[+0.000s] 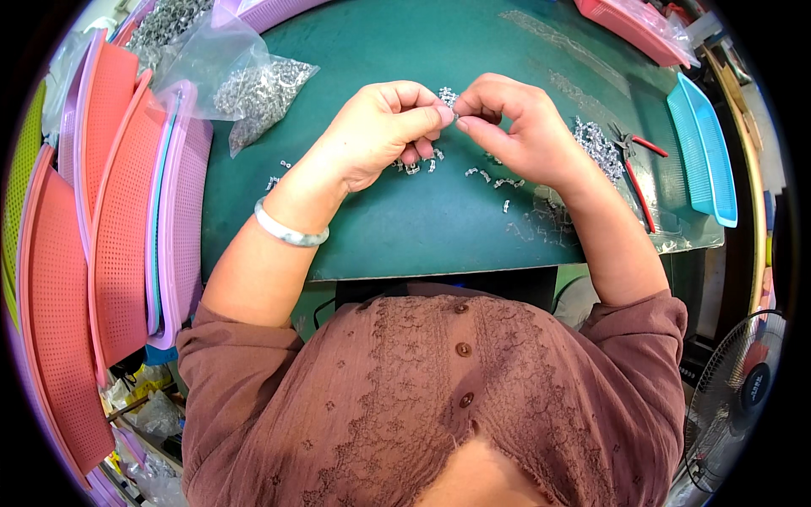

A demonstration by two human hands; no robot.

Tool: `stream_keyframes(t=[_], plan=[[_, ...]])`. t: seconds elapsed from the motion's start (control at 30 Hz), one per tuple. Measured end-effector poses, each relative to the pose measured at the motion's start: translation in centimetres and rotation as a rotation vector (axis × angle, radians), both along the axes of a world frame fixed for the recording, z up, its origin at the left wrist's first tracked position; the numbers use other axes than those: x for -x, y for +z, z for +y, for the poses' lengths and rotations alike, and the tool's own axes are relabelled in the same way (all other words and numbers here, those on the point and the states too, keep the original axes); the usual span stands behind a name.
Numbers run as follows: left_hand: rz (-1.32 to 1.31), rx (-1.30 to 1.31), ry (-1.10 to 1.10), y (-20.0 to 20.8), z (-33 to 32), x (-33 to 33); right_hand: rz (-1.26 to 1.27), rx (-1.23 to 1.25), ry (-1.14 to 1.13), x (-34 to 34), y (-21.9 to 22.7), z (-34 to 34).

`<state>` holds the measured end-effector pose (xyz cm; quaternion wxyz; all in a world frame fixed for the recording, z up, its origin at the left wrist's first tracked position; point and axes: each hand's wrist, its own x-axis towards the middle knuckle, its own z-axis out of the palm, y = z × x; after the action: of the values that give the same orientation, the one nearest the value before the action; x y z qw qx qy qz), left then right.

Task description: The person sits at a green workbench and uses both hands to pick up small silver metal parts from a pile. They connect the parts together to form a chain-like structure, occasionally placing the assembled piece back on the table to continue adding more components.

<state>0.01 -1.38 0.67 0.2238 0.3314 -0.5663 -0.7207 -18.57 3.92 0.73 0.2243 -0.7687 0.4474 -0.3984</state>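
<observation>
Over the green table mat, my left hand (384,127) and my right hand (519,122) meet with thumbs and forefingers pinched. Between the fingertips is a small shiny piece (456,116), mostly hidden, whose kind I cannot make out. Just beyond the fingers lies a little cluster of small clear pieces (448,96). More loose clear pieces (411,168) lie under my left hand. Short rows of them (508,182) rest below my right hand. A larger heap of clear pieces (598,149) sits right of my right wrist, beside red-handled pliers (639,182). A pale bangle circles my left wrist.
Pink and purple perforated baskets (118,203) stand stacked at the left. A plastic bag of small grey parts (269,93) lies at the mat's far left. A blue tray (703,152) stands at the right edge, with a pink basket (634,29) farther back. A fan (735,397) is at lower right.
</observation>
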Motion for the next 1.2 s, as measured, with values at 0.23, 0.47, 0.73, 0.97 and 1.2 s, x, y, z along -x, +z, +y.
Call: stream_keyframes(t=[0.23,0.47,0.73,0.97,1.2], plan=[[0.172,-0.168,0.099,-0.4,-0.8,-0.4,0.234,0.04,0.168,-0.3,-0.8,0.0],[0.263,-0.225,0.082,-0.7,-1.4,-0.7,0.348,0.032,0.11,-1.0,-1.2,0.2],[0.117,-0.143,0.128,-0.6,-0.9,-0.5,0.312,-0.069,0.042,0.3,-0.7,0.0],[0.033,-0.132,0.107,-0.2,-0.8,-0.4,0.341,0.016,0.042,-0.2,-1.2,0.0],[-0.105,-0.063,0.035,0.0,-0.1,-0.1,0.224,0.113,-0.018,-0.1,-0.6,0.0]])
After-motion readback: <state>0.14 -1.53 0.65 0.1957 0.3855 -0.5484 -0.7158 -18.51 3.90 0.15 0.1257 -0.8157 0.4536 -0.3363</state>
